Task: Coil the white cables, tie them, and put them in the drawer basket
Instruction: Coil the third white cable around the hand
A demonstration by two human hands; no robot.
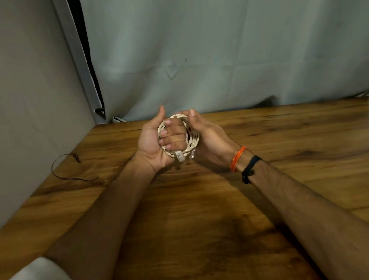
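Note:
A white cable [192, 140] is wound into a small tight coil, held just above the wooden table [203, 213] near its far edge. My left hand [156, 141] has its fingers through the middle of the coil and curled around the loops. My right hand [209, 138] cups the coil from the right side, thumb on top. Two clear plug ends [181, 157] stick out at the bottom of the coil. No drawer basket is in view.
A thin dark tie string [70, 170] lies in a loose loop at the table's left edge. A grey wall panel [29, 104] stands on the left and a grey curtain [218, 53] hangs behind the table.

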